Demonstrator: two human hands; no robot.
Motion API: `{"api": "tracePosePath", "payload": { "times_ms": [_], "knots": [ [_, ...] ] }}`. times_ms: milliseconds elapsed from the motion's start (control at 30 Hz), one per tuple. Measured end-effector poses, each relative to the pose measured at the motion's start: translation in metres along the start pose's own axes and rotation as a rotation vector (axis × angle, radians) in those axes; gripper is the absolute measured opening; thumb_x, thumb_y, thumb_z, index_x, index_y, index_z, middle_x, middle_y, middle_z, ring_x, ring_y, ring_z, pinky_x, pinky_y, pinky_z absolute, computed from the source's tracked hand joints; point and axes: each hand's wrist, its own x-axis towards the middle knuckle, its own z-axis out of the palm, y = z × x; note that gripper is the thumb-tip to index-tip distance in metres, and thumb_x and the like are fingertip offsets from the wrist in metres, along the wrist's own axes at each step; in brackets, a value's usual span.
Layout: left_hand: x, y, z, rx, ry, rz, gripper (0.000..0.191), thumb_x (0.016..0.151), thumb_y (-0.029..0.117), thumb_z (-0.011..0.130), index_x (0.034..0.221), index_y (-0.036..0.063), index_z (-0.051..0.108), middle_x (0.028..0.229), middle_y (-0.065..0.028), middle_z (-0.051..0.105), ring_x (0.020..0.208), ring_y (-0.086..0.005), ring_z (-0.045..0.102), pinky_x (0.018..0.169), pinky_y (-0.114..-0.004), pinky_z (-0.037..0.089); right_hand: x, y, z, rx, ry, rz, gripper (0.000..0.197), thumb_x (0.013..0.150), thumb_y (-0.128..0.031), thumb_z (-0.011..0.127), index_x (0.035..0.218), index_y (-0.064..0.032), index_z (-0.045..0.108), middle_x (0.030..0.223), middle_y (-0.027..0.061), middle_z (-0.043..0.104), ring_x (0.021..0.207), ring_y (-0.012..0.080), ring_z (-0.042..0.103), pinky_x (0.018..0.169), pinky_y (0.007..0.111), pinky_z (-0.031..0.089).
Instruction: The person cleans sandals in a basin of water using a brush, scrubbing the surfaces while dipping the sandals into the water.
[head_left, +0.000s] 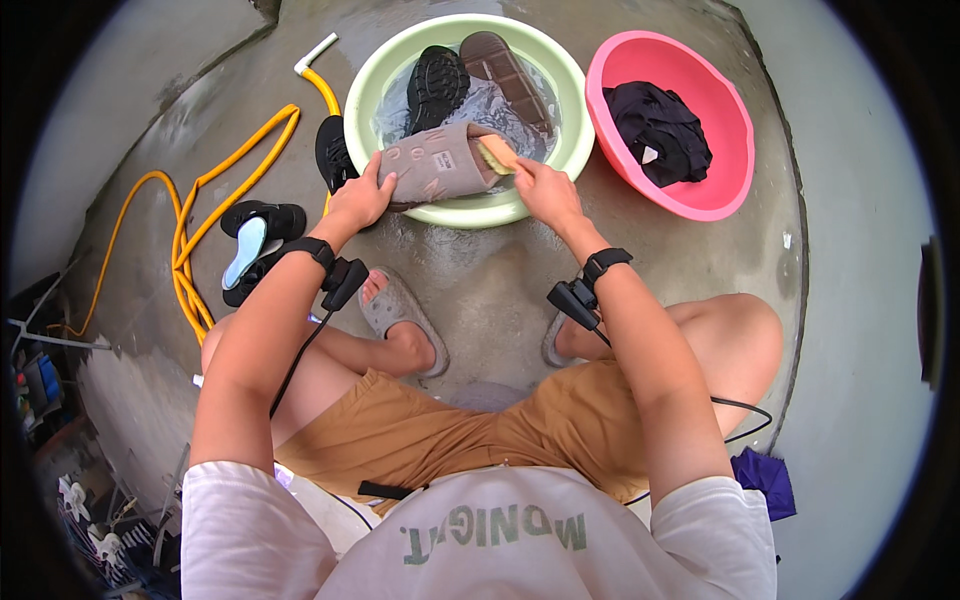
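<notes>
My left hand grips the toe end of a taupe slipper with raised letters and a small label. The slipper lies across the near rim of a pale green plastic basin. In my right hand is a scrub brush, its light bristles against the slipper's opening. Behind the slipper, a black shoe rests sole up in the basin's water, beside a brown slipper whose sole also faces up.
A pink basin with dark cloth stands right of the green one. On the left are a black shoe, more black shoes, a light blue insole and a yellow hose on the wet concrete floor.
</notes>
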Motion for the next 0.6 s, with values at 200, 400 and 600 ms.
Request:
{"api": "tracePosePath", "payload": {
  "times_ms": [200,400,600],
  "knots": [
    [-0.001,-0.001,-0.001,0.003,0.004,-0.001,0.075,0.102,0.061,0.038,0.166,0.0255,0.022,0.133,-0.0305,0.064,0.123,-0.0483,0.061,0.109,-0.053,0.046,-0.006,-0.01,0.015,0.111,-0.063,-0.1,0.044,0.099,-0.038,0.055,0.135,-0.0149,0.068,0.114,0.0271,0.072,0.108,0.0451,0.068,0.1,0.047,0.053],
    [-0.004,0.011,-0.006,0.043,-0.007,0.025,0.076,0.102,0.058,0.039,0.166,0.022,0.02,0.132,-0.0291,0.065,0.122,-0.0456,0.064,0.106,-0.054,0.048,-0.001,0.004,0.006,-0.015,0.013,0.072,0.044,0.099,-0.037,0.054,0.134,-0.0151,0.069,0.111,0.027,0.072,0.108,0.0451,0.068,0.099,0.048,0.053],
    [-0.003,0.0,-0.004,0.054,-0.019,-0.002,0.076,0.102,0.059,0.04,0.165,0.0215,0.02,0.133,-0.0296,0.064,0.122,-0.047,0.063,0.105,-0.054,0.048,-0.012,-0.021,0.013,0.09,-0.056,-0.112,0.041,0.101,-0.034,0.053,0.134,-0.0168,0.068,0.109,0.0256,0.073,0.105,0.0459,0.068,0.099,0.051,0.053]
  ]
}}
